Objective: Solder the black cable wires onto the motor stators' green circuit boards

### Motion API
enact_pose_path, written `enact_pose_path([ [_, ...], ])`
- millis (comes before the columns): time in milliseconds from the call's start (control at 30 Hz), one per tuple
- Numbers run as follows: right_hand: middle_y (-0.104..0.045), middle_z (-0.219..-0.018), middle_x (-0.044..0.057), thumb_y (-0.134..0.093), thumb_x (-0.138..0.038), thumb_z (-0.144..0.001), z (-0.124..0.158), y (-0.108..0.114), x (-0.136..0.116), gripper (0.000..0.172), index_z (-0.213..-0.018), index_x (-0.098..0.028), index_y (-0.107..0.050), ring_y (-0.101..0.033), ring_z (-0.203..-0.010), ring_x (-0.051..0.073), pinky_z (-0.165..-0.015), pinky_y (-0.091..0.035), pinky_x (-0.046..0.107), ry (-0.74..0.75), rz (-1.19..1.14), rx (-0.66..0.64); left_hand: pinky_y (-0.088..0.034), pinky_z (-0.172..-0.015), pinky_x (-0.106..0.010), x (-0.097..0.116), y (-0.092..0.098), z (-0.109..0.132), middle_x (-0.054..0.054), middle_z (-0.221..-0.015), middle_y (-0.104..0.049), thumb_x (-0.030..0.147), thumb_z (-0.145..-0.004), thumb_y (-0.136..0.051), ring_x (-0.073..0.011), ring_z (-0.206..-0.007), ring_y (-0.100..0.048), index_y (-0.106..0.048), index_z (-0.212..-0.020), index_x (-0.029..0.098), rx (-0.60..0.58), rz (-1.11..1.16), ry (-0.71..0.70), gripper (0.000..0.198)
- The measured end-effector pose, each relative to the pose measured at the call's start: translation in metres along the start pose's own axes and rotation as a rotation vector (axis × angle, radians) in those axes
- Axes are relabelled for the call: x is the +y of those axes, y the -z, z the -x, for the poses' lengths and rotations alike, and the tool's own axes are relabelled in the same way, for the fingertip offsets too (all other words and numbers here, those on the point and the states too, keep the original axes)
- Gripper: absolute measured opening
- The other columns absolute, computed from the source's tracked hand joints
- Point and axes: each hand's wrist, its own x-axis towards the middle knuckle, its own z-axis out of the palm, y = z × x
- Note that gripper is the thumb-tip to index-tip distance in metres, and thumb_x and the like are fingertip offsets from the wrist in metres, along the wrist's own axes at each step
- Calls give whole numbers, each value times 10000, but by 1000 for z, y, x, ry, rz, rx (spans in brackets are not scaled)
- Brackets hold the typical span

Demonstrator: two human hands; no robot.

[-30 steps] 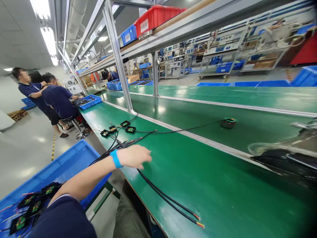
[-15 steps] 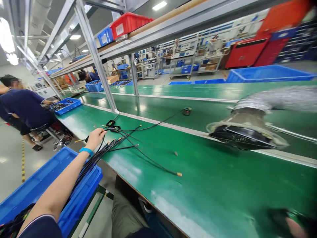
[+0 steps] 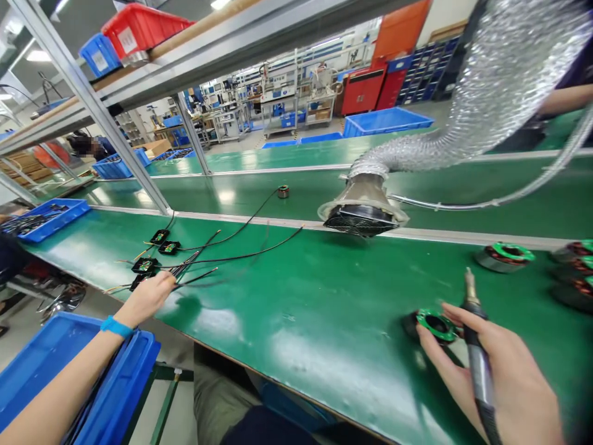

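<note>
My left hand (image 3: 147, 301), with a blue wristband, is closed over a bundle of black cables (image 3: 185, 264) near the bench's front edge. Beside it lie several small black housings with green boards (image 3: 145, 266), their cables running right. In my right hand (image 3: 503, 364) a soldering iron (image 3: 477, 358) lies across the fingers, tip pointing up and away. The thumb and forefinger of that hand are around a motor stator with a green ring board (image 3: 436, 326), low over the bench.
A fan on a foil duct (image 3: 364, 217) hangs over the bench's back strip. More stators (image 3: 504, 256) stand at the right. One wired stator (image 3: 283, 191) sits beyond the rail. Blue bins (image 3: 134, 371) are at my left, below an overhead shelf frame.
My view has swung right. My right hand has come into full view with the iron and stator. My left hand has lowered toward the bench edge, and several housings now lie there.
</note>
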Motion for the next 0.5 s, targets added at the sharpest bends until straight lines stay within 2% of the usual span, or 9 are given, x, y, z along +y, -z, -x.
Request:
enact_pose_path([
  [67, -699, -922, 118, -705, -725, -927, 0, 0, -6, 486, -1198, -321, -703, -685, -737, 270, -643, -518, 432, 55, -2, 10, -510, -741, -298, 9, -4, 5, -78, -987, -720, 421, -925, -611, -206, -788, -660, -682, -867, 243, -113, -13, -115, 200],
  [100, -699, -956, 118, -696, -698, -948, 0, -1, -9, 485, -1229, -303, -692, -691, -777, 271, -688, -531, 426, 63, -13, 4, -496, -697, -292, 16, -7, 2, -76, -1002, -729, 438, -930, -627, -193, -747, -653, -696, -856, 243, -128, -32, -166, 220],
  [200, -664, -1036, 118, -605, -628, -1027, 2, -8, -19, 488, -1290, -220, -654, -680, -858, 265, -787, -542, 407, 31, -22, -42, -474, -647, -294, 50, -21, -34, -94, -1054, -733, 444, -1018, -535, -177, -713, -648, -710, -851, 211, -34, -56, -219, 336],
  [267, -635, -1076, 109, -571, -573, -1059, 4, -13, -25, 462, -1302, -185, -635, -673, -892, 248, -805, -541, 374, 9, -27, -84, -508, -707, -305, 87, -35, -76, -105, -1041, -726, 389, -1057, -486, -196, -799, -679, -713, -874, 188, 5, -4, -164, 355],
  [367, -614, -1112, 95, -567, -540, -1070, 9, -16, -28, 423, -1307, -196, -632, -672, -905, 235, -798, -532, 346, 46, -59, -115, -553, -877, -318, 156, -60, -137, -109, -1093, -726, 270, -1043, -558, -223, -1036, -693, -733, -1024, 174, -44, 51, -164, 201],
  [433, -608, -1120, 106, -563, -567, -1065, 14, -15, -24, 451, -1322, -204, -637, -668, -900, 257, -801, -523, 373, 57, -67, -112, -568, -960, -371, 200, -77, -166, -126, -1111, -716, 277, -1017, -643, -233, -1083, -681, -724, -1080, 134, -91, 72, -159, 176],
  [500, -604, -1100, 121, -596, -625, -1030, 22, -17, -10, 527, -1347, -207, -650, -658, -895, 293, -822, -512, 418, 55, -66, -113, -582, -994, -416, 236, -93, -184, -98, -1188, -699, 338, -1038, -635, -210, -1097, -677, -704, -1137, 150, -139, 106, -149, 224],
])
